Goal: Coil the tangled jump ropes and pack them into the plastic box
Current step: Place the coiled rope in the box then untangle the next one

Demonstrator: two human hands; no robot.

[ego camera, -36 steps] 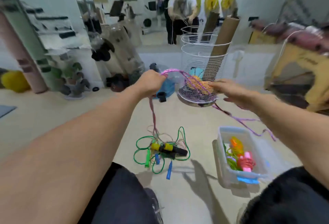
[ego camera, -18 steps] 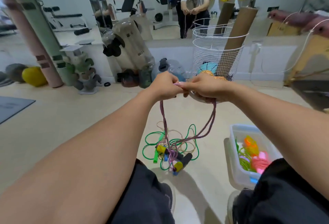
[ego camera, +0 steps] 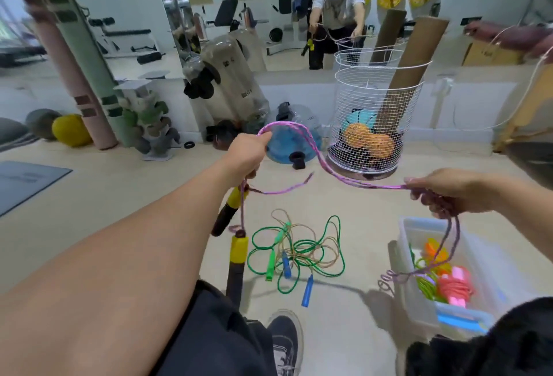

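Left hand [ego camera: 246, 152] is fisted around the purple rope [ego camera: 311, 148], whose two yellow-and-black handles [ego camera: 238, 251] hang just below that hand; right hand [ego camera: 446, 190] has its fingers curled round the same rope, which arcs between the hands. Doubled strands hang from the right hand over the plastic box [ego camera: 419, 295], which holds coiled ropes. Tangled green and tan ropes [ego camera: 299, 251] lie on the floor [ego camera: 89, 196], below and between the hands.

A gym or fitness studio: a wall mirror [ego camera: 284, 16] reflects weight benches; rolled exercise mats [ego camera: 74, 55] lean by the wall; a wire basket [ego camera: 374, 112] holds balls; a small rack [ego camera: 149, 124] carries what look like dumbbells.
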